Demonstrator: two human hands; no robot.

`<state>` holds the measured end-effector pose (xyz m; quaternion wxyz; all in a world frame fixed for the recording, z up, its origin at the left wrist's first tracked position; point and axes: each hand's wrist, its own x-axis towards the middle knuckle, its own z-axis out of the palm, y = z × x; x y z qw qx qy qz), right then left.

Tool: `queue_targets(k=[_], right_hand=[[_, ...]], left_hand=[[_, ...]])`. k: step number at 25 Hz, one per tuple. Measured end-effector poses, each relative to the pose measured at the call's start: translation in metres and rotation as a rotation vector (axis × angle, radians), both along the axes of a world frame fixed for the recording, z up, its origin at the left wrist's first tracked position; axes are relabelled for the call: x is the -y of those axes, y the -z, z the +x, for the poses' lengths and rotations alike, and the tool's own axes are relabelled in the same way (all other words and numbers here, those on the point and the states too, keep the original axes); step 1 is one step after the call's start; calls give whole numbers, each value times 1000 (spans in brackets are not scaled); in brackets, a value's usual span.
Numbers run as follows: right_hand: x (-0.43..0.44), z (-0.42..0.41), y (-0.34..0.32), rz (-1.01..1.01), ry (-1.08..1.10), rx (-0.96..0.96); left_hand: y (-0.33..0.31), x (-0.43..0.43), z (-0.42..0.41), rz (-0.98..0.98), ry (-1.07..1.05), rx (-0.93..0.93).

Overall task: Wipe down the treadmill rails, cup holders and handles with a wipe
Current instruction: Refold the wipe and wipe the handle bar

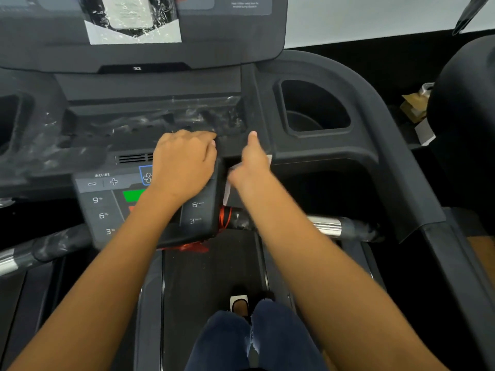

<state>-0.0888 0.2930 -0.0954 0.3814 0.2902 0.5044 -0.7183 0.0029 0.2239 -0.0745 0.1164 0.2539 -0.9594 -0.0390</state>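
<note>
While the wipe (227, 192) is bunched in my right hand (251, 170), fingers curled round it and thumb sticking up, I am working the narrow gap just beside the right edge of the control panel (107, 210). Only white scraps of the wipe show, below my palm and past my knuckles. My left hand (184, 164) lies on the panel's top corner, fingers bent over its far edge, gripping it as a brace.

I judge this to be an early-to-middle step: the console surround is being done, and the cup holder (313, 111) to the right looks like the natural next stop. That calls for lifting the wipe out of the gap, crossing the raised ridge and pushing down into a deep well with steep walls.

Room is tight where I am, panel on one side, moulded wall on the other. The red cord (224, 218) hangs just below, near the handle (326, 224), and could snag. Rightward, the way is open.
</note>
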Motion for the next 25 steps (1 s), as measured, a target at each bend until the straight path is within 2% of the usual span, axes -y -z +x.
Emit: queue_targets(k=[3, 5, 7, 10, 13, 14, 20, 22, 25], right_hand=[[-20, -55, 23, 26, 51, 111], [-30, -55, 12, 25, 122, 42], [-21, -26, -2, 52, 65, -28], [-3, 11, -18, -17, -117, 80], [-17, -22, -25, -78, -121, 251], [-24, -29, -30, -83, -104, 254], [-32, 16, -10, -80, -188, -13], [-43, 19, -2, 24, -179, -147], [-51, 26, 3, 170, -215, -449]], left_hand=[[0, -1, 1, -15, -20, -36], [1, -2, 1, -15, -32, -54], [1, -5, 1, -5, -36, -78], [-1, -5, 1, -5, -32, -78], [0, -3, 3, -9, -45, -59], [0, -3, 2, -8, -41, -58], [2, -4, -1, 0, -55, -96], [5, -6, -2, -12, -72, -120], [13, -19, 0, -30, -116, -191]])
